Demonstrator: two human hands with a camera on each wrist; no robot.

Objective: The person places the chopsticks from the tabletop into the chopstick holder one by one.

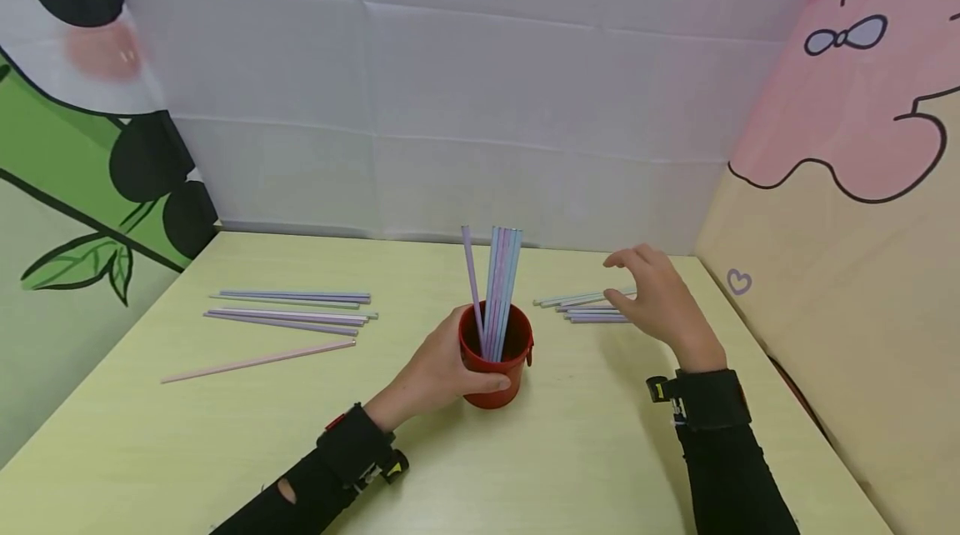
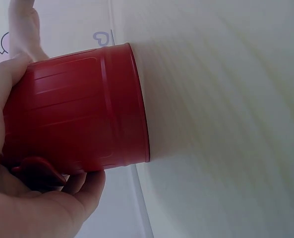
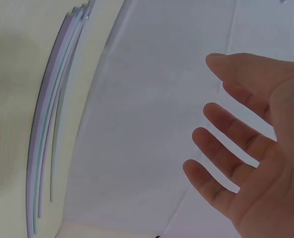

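My left hand (image 1: 435,372) grips a small red bucket (image 1: 517,370) around its side, thumb across the front. In the left wrist view the fingers wrap the bucket (image 2: 77,109), whose base is at the tabletop. Several pastel straws (image 1: 504,285) stand upright inside, with one lilac straw (image 1: 472,268) leaning apart at the left. My right hand (image 1: 663,310) hovers over the right-hand pile of straws (image 1: 596,318), fingers spread and loosely bent. The right wrist view shows that hand (image 3: 256,153) holding nothing, apart from the straws (image 3: 47,124).
Several straws (image 1: 288,318) lie in a loose group on the left of the pale table (image 1: 570,468). A pink straw (image 1: 258,362) lies nearer the front there. A white sheet (image 1: 480,118) hangs behind the table; printed panels stand at both sides.
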